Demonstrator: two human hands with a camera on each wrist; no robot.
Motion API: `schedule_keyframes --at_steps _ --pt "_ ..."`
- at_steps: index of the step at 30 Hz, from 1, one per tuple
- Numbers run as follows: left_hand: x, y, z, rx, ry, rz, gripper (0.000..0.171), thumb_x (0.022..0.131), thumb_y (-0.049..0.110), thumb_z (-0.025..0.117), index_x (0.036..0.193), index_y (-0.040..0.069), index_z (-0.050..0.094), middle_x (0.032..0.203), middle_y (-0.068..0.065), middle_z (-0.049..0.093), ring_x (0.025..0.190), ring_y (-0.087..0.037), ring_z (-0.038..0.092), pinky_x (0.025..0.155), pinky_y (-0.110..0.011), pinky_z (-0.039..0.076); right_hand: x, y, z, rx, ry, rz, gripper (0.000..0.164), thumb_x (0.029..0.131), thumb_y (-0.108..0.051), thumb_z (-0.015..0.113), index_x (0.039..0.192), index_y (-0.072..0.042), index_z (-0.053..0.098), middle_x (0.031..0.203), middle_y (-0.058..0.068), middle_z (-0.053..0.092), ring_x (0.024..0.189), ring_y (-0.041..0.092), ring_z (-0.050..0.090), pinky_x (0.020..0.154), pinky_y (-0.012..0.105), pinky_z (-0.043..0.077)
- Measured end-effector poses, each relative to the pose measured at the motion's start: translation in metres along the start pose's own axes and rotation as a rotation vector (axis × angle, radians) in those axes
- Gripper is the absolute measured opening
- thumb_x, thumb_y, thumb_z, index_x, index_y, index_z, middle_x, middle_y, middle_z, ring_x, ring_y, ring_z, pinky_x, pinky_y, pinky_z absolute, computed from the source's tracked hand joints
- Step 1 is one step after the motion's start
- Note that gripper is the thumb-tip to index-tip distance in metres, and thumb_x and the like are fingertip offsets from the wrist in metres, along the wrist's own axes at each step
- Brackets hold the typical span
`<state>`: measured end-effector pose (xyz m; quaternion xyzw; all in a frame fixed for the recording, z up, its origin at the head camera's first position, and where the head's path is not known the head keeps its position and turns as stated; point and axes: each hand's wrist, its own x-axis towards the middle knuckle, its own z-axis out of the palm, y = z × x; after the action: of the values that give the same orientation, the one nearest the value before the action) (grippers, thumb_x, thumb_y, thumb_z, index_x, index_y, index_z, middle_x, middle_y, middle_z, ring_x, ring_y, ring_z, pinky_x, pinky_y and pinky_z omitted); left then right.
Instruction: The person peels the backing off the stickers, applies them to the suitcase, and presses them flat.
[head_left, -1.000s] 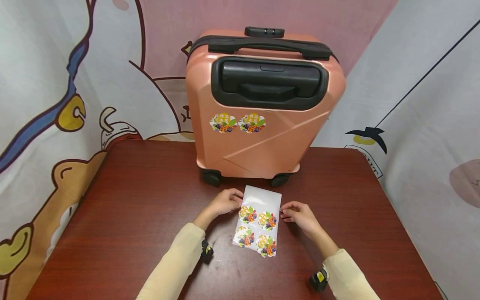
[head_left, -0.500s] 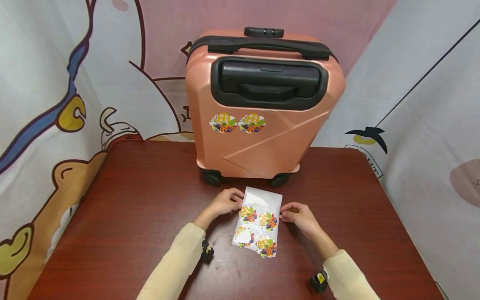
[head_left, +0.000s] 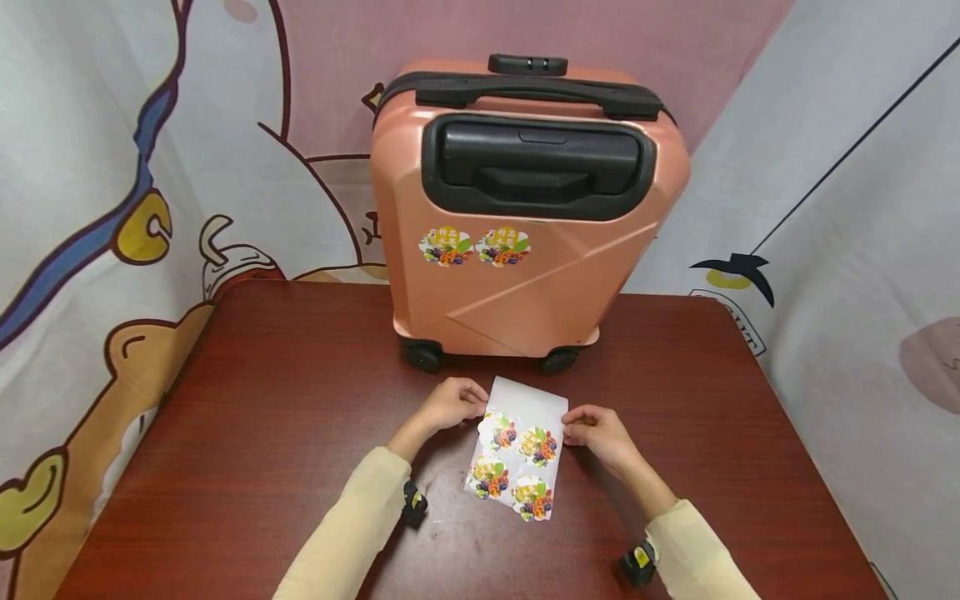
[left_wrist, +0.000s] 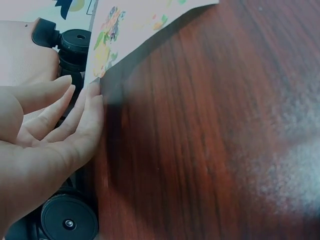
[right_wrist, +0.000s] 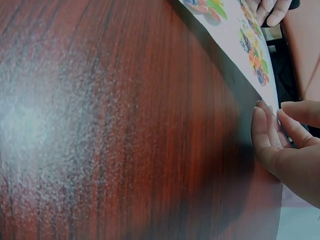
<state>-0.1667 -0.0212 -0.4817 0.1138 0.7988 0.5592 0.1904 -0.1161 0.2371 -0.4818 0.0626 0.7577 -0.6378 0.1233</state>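
A white sticker sheet (head_left: 525, 454) with several round fruit-print stickers is held tilted over the table, in front of the suitcase in the head view. My left hand (head_left: 455, 402) pinches its left edge near the upper part. On the opposite edge, the fingertips of my right hand (head_left: 597, 429) grip the paper. In the left wrist view the sheet (left_wrist: 145, 30) casts a shadow on the wood beside the left hand (left_wrist: 55, 130). The right wrist view has the right hand (right_wrist: 285, 135) at the sheet's edge. Two matching stickers (head_left: 475, 247) are on the pink suitcase (head_left: 540, 292).
The suitcase stands upright at the back of the reddish-brown table (head_left: 300, 375), on black wheels (head_left: 423, 357). A black handle (head_left: 540, 162) is recessed in its front. Printed cloth (head_left: 825, 167) hangs behind and at both sides.
The sticker sheet has shifted slightly right and toward the body, its tilt changing a little and the glare moving over its stickers. Both hands stay almost in place at its edges.
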Motion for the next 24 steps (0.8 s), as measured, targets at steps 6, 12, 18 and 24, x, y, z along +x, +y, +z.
schedule_keyframes --at_steps 6,12,18,24 --pt "-0.001 0.003 -0.001 0.030 -0.013 0.059 0.013 0.078 -0.006 0.064 0.091 -0.005 0.063 0.081 -0.011 0.064 0.070 -0.014 0.058 0.058 -0.029 0.049 0.001 -0.003 0.001 -0.003 0.027 -0.015 0.017 0.080 0.016 0.052 0.096 0.023 0.053 0.078 0.017 0.059 0.065 0.018 0.060 0.065 0.033 0.053" --pt "-0.001 0.008 -0.001 0.025 -0.012 0.081 0.018 0.075 -0.007 0.066 0.093 -0.006 0.063 0.083 -0.012 0.065 0.076 -0.018 0.061 0.065 -0.023 0.047 0.000 -0.013 0.000 -0.011 0.077 -0.021 0.015 0.080 0.015 0.053 0.094 0.020 0.054 0.073 0.013 0.057 0.063 0.017 0.058 0.061 0.030 0.053" --pt "-0.001 0.012 -0.001 -0.011 0.001 0.110 0.021 0.073 -0.007 0.069 0.093 -0.007 0.062 0.084 -0.017 0.065 0.078 -0.022 0.061 0.066 -0.024 0.048 0.001 -0.019 -0.001 -0.027 0.114 -0.029 0.015 0.080 0.013 0.055 0.093 0.018 0.055 0.071 0.009 0.056 0.062 0.015 0.056 0.060 0.029 0.052" --pt "-0.001 0.014 -0.001 -0.046 0.025 0.110 0.021 0.071 -0.008 0.071 0.090 -0.005 0.062 0.081 -0.014 0.064 0.074 -0.018 0.061 0.063 -0.022 0.047 0.003 -0.024 -0.001 -0.037 0.129 -0.045 0.014 0.080 0.012 0.056 0.093 0.017 0.055 0.070 0.009 0.056 0.060 0.016 0.056 0.059 0.030 0.052"
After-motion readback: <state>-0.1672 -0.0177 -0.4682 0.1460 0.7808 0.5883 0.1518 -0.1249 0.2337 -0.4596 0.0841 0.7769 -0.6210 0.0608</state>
